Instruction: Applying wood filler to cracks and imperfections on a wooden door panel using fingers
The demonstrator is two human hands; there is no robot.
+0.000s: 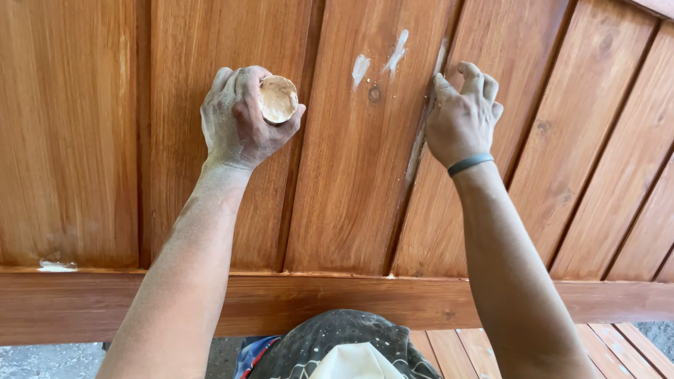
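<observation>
My left hand (239, 116) grips a small round container of pale filler paste (278, 99), its open top facing me. My right hand (462, 116), with a grey-green band at the wrist, presses its fingertips into a groove between two boards of a varnished wooden panel (351, 175). Pale filler is smeared along that groove (420, 144) and in small dabs above it (397, 50). Both forearms are dusty.
The panel has vertical boards with dark grooves and a thick bottom rail (316, 302). A white filler patch (56, 266) sits at the lower left. Slatted wood (632, 351) and grey floor (42, 361) show below. My paint-spattered clothing (337, 344) is at the bottom.
</observation>
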